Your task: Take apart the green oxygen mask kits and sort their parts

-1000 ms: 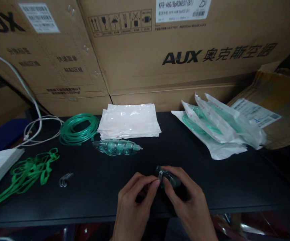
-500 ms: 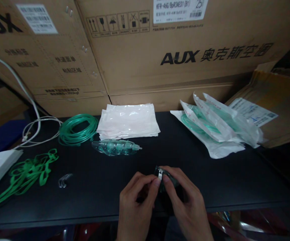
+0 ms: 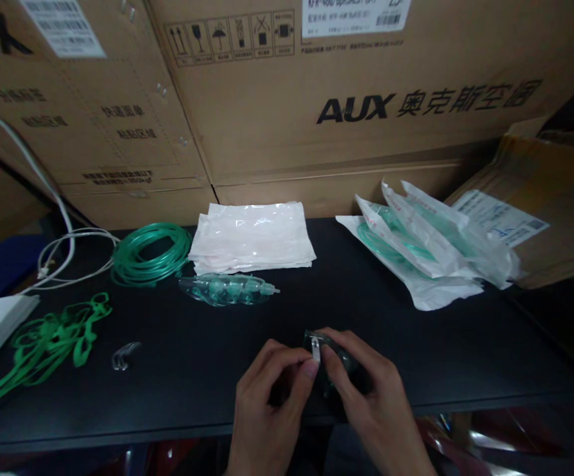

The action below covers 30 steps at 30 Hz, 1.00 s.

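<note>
Near the table's front edge, my right hand (image 3: 373,390) grips a clear green face mask (image 3: 347,362), mostly hidden by its fingers. A small silvery nose clip (image 3: 315,349) stands against the mask's upper edge. My left hand (image 3: 274,393) pinches the lower end of that clip between thumb and forefinger. The right thumb lies beside the clip, pressing on the mask. Further back, a nested row of clear green masks (image 3: 230,289) lies on its side. Several loose nose clips (image 3: 122,357) rest on the table to the left.
Green elastic straps (image 3: 56,337) lie at left, below coiled green tubing (image 3: 124,264). White pouches (image 3: 254,241) are stacked at the back. Packaged tubing (image 3: 416,248) leans at right beside an open carton (image 3: 555,198). Large cardboard boxes (image 3: 267,145) wall off the rear.
The left fingertips have slid slightly lower on the nose clip, so more of it shows. The right hand has shifted little. The whole view has moved slightly.
</note>
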{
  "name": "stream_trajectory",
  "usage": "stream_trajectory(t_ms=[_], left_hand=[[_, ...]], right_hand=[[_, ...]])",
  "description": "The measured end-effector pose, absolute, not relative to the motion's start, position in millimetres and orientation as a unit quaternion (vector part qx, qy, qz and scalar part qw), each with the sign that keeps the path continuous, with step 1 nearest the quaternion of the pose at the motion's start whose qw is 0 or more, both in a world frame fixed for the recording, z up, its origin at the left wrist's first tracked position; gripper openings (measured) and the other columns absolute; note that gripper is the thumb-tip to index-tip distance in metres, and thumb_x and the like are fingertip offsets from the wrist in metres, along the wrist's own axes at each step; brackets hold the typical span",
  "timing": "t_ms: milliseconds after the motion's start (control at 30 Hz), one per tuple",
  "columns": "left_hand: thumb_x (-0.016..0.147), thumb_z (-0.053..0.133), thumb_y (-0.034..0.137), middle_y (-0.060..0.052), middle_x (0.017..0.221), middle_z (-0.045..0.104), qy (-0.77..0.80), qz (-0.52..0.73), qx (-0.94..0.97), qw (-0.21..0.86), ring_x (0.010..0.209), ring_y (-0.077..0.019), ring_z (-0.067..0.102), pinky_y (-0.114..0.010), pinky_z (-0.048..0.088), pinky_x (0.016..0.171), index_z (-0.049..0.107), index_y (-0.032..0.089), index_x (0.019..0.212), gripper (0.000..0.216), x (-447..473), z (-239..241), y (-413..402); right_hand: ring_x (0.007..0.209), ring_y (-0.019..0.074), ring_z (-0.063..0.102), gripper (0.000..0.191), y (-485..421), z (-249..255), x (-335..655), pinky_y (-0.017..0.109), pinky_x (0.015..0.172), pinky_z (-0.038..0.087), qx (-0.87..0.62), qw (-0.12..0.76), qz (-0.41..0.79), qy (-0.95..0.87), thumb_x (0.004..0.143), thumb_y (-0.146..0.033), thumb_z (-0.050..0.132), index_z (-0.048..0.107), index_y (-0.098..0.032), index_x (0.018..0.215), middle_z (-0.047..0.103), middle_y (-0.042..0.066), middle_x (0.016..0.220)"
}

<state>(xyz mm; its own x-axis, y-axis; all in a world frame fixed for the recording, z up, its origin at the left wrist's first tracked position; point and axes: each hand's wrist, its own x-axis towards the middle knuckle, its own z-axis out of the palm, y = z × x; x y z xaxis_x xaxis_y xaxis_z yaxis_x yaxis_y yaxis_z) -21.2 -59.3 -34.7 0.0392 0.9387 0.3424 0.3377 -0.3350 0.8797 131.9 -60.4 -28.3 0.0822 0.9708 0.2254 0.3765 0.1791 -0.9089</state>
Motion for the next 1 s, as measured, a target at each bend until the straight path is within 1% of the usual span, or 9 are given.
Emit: stream_trajectory(t_ms=[67,133,200,267,367,433,633,867,1000], left_hand=[[0.094,0.071,0.020,0.002,0.089,0.067,0.487,0.479,0.678,0.271,0.070,-0.0105,0.065,-0.017,0.054,0.061,0.071,0.026,0.102,0.011,-28.0,-34.2,-56.2],[0.096,0.068,0.019,-0.002,0.108,0.069,0.465,0.453,0.722,0.239,0.093,-0.0145,0.069,-0.023,0.060,0.080,0.068,0.028,0.115,0.022,-36.4,-32.7,-52.0],[0.099,0.065,0.019,-0.003,0.124,0.069,0.422,0.414,0.776,0.222,0.117,-0.0187,0.064,-0.032,0.057,0.101,0.066,0.031,0.125,0.029,-45.4,-30.6,-47.5],[0.097,0.069,0.024,-0.003,0.130,0.070,0.387,0.375,0.813,0.222,0.126,-0.0207,0.060,-0.035,0.054,0.107,0.064,0.032,0.130,0.034,-53.4,-28.3,-43.5],[0.093,0.076,0.026,-0.003,0.129,0.071,0.371,0.348,0.832,0.221,0.125,-0.0214,0.061,-0.035,0.055,0.106,0.062,0.031,0.134,0.044,-60.4,-25.3,-39.9],[0.092,0.076,0.023,-0.003,0.128,0.072,0.367,0.356,0.830,0.224,0.121,-0.0204,0.063,-0.033,0.057,0.103,0.063,0.031,0.133,0.044,-61.9,-24.1,-39.3],[0.089,0.077,0.013,-0.001,0.123,0.072,0.380,0.393,0.786,0.287,0.112,-0.0173,0.069,-0.028,0.059,0.097,0.066,0.033,0.129,0.046,-63.5,-25.5,-42.0],[0.089,0.078,0.014,0.001,0.109,0.076,0.373,0.416,0.759,0.335,0.101,-0.0150,0.072,-0.023,0.060,0.089,0.070,0.032,0.121,0.038,-67.1,-27.6,-45.8],[0.089,0.078,0.014,-0.002,0.111,0.077,0.371,0.418,0.764,0.323,0.106,-0.0171,0.072,-0.026,0.060,0.093,0.070,0.030,0.124,0.039,-68.0,-30.1,-46.8]], right_hand=[[0.092,0.0164,0.075,0.022,-61.1,-27.7,134.2,0.022,0.082,0.058,-0.556,0.442,0.334,-0.620,0.101,-0.029,0.060,0.078,-0.024,0.111,0.079,0.005,0.103],[0.094,0.0176,0.075,0.025,-61.2,-27.0,136.1,0.024,0.083,0.058,-0.551,0.419,0.346,-0.633,0.102,-0.033,0.057,0.077,-0.023,0.114,0.078,0.007,0.105],[0.098,0.0197,0.075,0.028,-61.1,-27.3,137.9,0.026,0.086,0.059,-0.553,0.401,0.353,-0.639,0.103,-0.036,0.056,0.077,-0.024,0.115,0.078,0.008,0.107],[0.106,0.0223,0.075,0.030,-61.3,-29.0,139.9,0.030,0.091,0.059,-0.561,0.382,0.362,-0.639,0.103,-0.040,0.054,0.076,-0.024,0.116,0.078,0.009,0.111],[0.118,0.0260,0.070,0.035,-62.5,-32.6,143.7,0.039,0.103,0.054,-0.575,0.359,0.383,-0.628,0.103,-0.047,0.053,0.072,-0.026,0.124,0.076,0.010,0.123],[0.118,0.0263,0.070,0.038,-64.4,-34.2,146.8,0.042,0.103,0.054,-0.576,0.346,0.405,-0.620,0.103,-0.050,0.053,0.066,-0.028,0.130,0.075,0.010,0.126],[0.122,0.0248,0.068,0.041,-73.0,-32.1,156.5,0.039,0.102,0.055,-0.546,0.329,0.429,-0.640,0.092,-0.038,0.072,0.062,-0.033,0.131,0.072,0.005,0.131],[0.113,0.0206,0.071,0.041,-74.4,-31.3,152.8,0.033,0.100,0.054,-0.548,0.350,0.412,-0.638,0.084,-0.022,0.073,0.067,-0.035,0.123,0.075,-0.001,0.121],[0.097,0.0180,0.074,0.035,-74.2,-30.6,148.5,0.029,0.090,0.057,-0.551,0.352,0.394,-0.646,0.082,-0.019,0.073,0.068,-0.031,0.114,0.077,-0.003,0.107]])
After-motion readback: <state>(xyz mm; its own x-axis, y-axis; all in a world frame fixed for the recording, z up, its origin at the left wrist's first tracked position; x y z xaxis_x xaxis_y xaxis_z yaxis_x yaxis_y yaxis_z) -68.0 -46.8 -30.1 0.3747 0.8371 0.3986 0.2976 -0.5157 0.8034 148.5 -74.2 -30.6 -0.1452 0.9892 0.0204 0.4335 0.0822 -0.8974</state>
